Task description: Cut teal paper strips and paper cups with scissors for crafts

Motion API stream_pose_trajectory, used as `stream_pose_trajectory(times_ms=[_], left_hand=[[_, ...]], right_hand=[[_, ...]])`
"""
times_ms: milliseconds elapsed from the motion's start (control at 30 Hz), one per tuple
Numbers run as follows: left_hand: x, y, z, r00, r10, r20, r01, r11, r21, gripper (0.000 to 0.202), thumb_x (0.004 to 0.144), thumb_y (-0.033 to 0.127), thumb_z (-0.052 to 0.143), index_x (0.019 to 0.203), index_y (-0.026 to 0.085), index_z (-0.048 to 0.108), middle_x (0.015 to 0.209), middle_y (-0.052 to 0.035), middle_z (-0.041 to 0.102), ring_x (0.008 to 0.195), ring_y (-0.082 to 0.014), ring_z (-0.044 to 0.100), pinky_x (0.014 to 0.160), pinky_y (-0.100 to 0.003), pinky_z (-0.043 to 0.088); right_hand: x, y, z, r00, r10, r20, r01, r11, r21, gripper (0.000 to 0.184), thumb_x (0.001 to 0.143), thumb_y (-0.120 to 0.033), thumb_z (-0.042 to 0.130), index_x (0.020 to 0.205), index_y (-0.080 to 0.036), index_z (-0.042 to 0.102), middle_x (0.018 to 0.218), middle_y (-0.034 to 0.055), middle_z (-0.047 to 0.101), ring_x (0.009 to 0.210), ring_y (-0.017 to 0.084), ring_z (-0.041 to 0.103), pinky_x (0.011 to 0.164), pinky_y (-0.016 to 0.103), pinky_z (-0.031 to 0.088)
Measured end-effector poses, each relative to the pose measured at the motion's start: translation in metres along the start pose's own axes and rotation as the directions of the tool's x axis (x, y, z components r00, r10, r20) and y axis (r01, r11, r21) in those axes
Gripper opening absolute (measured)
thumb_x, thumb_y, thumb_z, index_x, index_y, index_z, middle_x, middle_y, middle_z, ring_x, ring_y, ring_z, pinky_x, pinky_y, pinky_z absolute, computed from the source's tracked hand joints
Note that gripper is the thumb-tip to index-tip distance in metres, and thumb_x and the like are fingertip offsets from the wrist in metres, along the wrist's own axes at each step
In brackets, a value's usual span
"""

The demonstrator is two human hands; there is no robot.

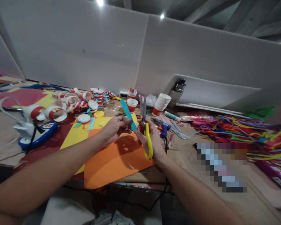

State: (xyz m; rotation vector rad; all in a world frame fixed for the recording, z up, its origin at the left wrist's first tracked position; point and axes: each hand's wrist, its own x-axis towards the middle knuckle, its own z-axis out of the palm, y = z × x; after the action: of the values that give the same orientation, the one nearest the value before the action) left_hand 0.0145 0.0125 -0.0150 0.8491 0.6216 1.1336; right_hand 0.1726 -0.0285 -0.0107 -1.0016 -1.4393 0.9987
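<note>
My left hand (115, 128) has its fingers pinched at a narrow teal paper strip (125, 111), which slants up and away. The strip's lower end meets the fingers of my right hand (153, 140). That hand is closed on a pair of scissors (149, 144) with yellow-and-red handles, blades pointing up and away from me. Whether the right fingers also grip the strip cannot be made out. Beneath both hands lies orange paper (107, 162) with small scraps on it, partly over yellow paper (71, 142).
Cut paper-cup rings (55, 113) and white discs (83, 118) lie left, near a blue-and-white power strip (41, 136). Stacked cups (162, 103), a dark bottle (178, 89) and a blue glue gun (164, 129) stand or lie beyond. Colourful pipe cleaners (227, 134) spread right.
</note>
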Motion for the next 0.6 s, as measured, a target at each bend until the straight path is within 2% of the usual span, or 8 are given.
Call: stream_pose_trajectory(times_ms=[100,200,267,333,433,500,600], left_hand=[[0.0017,0.0040,-0.0020,0.999,0.017,0.044,-0.015,0.999,-0.034,0.029,0.067,0.030,0.084,0.080,0.011,0.067,0.067,-0.0035,0.068,0.057,-0.0106,0.062,0.054,-0.021,0.054],[0.0026,0.0081,-0.0049,0.990,0.034,0.137,-0.028,0.999,-0.043,0.036,0.068,0.027,0.084,0.097,0.013,0.070,0.081,-0.0063,0.073,0.070,-0.0137,0.068,0.057,-0.021,0.055],[0.0029,0.0098,-0.0064,0.985,0.047,0.165,-0.040,0.998,-0.043,0.036,0.068,0.025,0.084,0.100,0.014,0.071,0.087,-0.0068,0.074,0.074,-0.0135,0.068,0.060,-0.020,0.055],[0.0032,0.0105,-0.0075,0.987,0.067,0.144,-0.064,0.998,-0.026,0.034,0.067,0.024,0.084,0.097,0.014,0.072,0.087,-0.0059,0.074,0.072,-0.0127,0.068,0.059,-0.020,0.054],[0.0037,0.0106,-0.0082,0.993,0.098,0.063,-0.102,0.994,0.051,0.033,0.064,0.026,0.086,0.091,0.014,0.072,0.082,-0.0045,0.073,0.068,-0.0131,0.066,0.057,-0.021,0.053],[0.0037,0.0101,-0.0079,0.993,0.114,0.021,-0.116,0.986,0.116,0.033,0.063,0.028,0.086,0.089,0.013,0.071,0.082,-0.0044,0.072,0.067,-0.0132,0.066,0.056,-0.022,0.052],[0.0030,0.0079,-0.0064,0.994,0.113,0.011,-0.113,0.973,0.200,0.033,0.065,0.031,0.085,0.088,0.012,0.070,0.081,-0.0046,0.070,0.066,-0.0124,0.065,0.055,-0.022,0.051]], right_hand=[[0.0008,0.0013,-0.0026,0.996,0.070,0.056,-0.075,0.993,0.086,0.041,0.072,-0.030,0.073,0.105,-0.022,0.052,0.063,-0.0056,0.056,0.046,0.011,0.049,0.044,0.025,0.042],[0.0026,0.0031,-0.0064,0.960,0.139,0.242,-0.187,0.964,0.188,0.025,0.079,-0.035,0.064,0.096,-0.020,0.055,0.053,-0.0043,0.056,0.043,0.014,0.053,0.045,0.027,0.044],[0.0032,0.0025,-0.0073,0.937,0.154,0.313,-0.230,0.948,0.221,0.020,0.080,-0.036,0.063,0.086,-0.019,0.056,0.054,-0.0018,0.058,0.045,0.014,0.055,0.046,0.027,0.045],[0.0027,-0.0001,-0.0066,0.948,0.161,0.273,-0.228,0.945,0.233,0.022,0.078,-0.037,0.066,0.086,-0.019,0.055,0.056,-0.0017,0.058,0.047,0.013,0.054,0.047,0.026,0.045],[0.0017,-0.0045,-0.0049,0.985,0.152,0.079,-0.165,0.965,0.205,0.035,0.073,-0.038,0.074,0.098,-0.020,0.055,0.067,-0.0029,0.057,0.054,0.012,0.054,0.050,0.026,0.046],[0.0020,-0.0057,-0.0050,0.993,0.116,-0.008,-0.113,0.980,0.163,0.045,0.069,-0.039,0.078,0.104,-0.022,0.056,0.078,-0.0018,0.058,0.064,0.012,0.055,0.056,0.025,0.048],[0.0040,-0.0033,-0.0062,0.997,0.077,0.007,-0.077,0.991,0.114,0.050,0.066,-0.038,0.081,0.106,-0.021,0.058,0.085,-0.0005,0.058,0.074,0.013,0.055,0.064,0.026,0.049]])
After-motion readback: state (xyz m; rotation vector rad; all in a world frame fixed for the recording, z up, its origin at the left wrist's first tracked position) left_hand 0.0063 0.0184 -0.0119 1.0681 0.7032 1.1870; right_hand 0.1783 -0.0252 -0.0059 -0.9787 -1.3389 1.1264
